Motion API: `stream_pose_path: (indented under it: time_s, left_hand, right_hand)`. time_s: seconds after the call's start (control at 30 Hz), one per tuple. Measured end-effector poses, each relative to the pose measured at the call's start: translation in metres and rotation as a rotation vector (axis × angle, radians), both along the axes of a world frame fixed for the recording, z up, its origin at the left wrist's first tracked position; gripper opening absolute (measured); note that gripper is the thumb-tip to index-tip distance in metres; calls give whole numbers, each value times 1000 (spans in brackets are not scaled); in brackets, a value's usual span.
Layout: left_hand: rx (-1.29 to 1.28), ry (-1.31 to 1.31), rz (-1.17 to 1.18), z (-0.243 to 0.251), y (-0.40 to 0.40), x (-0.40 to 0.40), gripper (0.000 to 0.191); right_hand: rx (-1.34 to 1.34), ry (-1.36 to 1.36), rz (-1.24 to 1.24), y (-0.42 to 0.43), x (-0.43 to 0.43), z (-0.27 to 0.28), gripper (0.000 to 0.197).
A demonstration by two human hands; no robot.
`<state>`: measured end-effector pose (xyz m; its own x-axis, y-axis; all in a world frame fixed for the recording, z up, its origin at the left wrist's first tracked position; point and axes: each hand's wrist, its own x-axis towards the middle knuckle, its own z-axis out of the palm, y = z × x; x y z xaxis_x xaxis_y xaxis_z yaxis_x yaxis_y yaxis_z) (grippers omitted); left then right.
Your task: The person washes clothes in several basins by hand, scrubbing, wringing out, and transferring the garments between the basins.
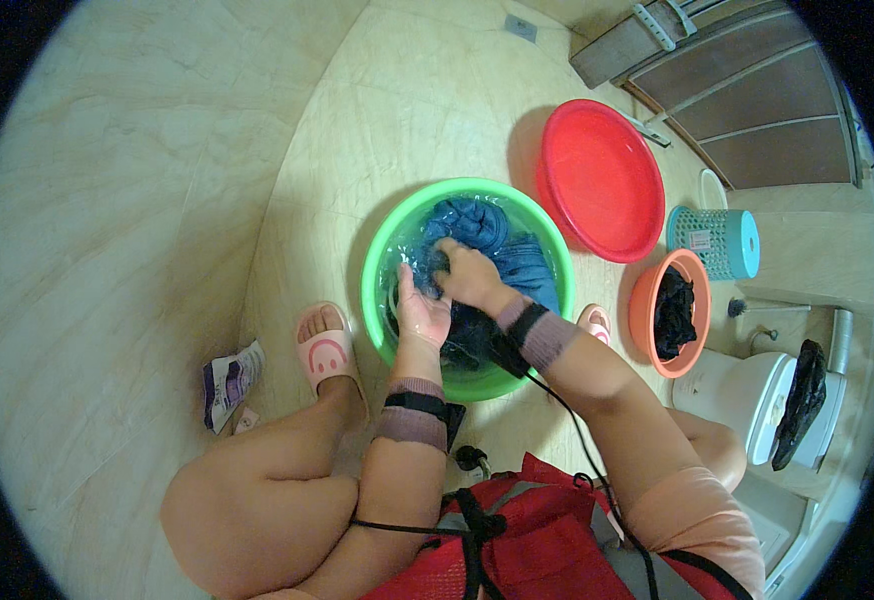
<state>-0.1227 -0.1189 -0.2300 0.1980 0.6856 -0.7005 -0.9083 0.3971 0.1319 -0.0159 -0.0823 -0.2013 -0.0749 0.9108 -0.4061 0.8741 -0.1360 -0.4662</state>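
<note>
A green plastic basin (377,319) stands on the floor before me, holding water and wet clothes. Blue fabric, seemingly denim, (530,270) lies bunched in its upper and right part. Darker cloth (467,346) sits low in the water near my wrists. My right hand (473,276) is inside the basin, its fingers curled on a fold of the wet blue fabric. Close beside it, my left hand (425,311) has its palm turned up and its thumb raised; its other fingers are mostly hidden, so its hold is unclear.
A red basin (602,180) is just beyond the green one. To its right are a turquoise basket (714,241) lying on its side and an orange basin (641,315) with black cloth (675,315). A toilet (737,397) stands at right. A plastic packet (230,384) lies near my left slipper (326,349).
</note>
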Motion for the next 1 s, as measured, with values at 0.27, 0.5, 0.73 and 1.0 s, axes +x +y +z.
stream_pose_path:
  time_s: [0.27, 0.5, 0.73, 1.0]
  left_hand:
    - [139, -73, 27, -1, -3, -11, 47]
    - [-143, -107, -139, 27, 3, 14, 45]
    - [119, -168, -59, -31, -11, -14, 44]
    - [-26, 410, -15, -19, 0, 1, 41]
  right_hand:
    - [110, 237, 200, -53, -46, 90, 27]
    - [332, 20, -95, -20, -14, 49, 27]
    - [334, 178, 181, -47, -46, 61, 29]
    - [251, -81, -2, -14, 3, 8, 17]
